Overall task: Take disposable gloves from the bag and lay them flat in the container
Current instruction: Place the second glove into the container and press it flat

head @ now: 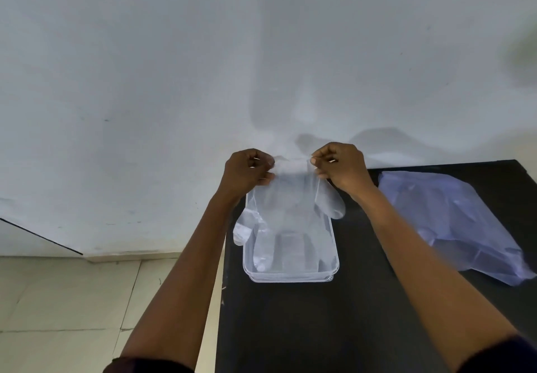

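Thin clear plastic glove [293, 210], floppy and probably clingy, hung over the far end of the clear container [290, 275]; left hand [247, 172] and right hand [341, 166] each pinched a cuff corner, the sensible spot to hold. Bag [453, 221] lay right of the container.

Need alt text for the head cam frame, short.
Both hands, left hand and right hand, pinch the cuff of a clear glove and hold it over a clear container on a black table. A plastic bag lies to the right, against a white wall.
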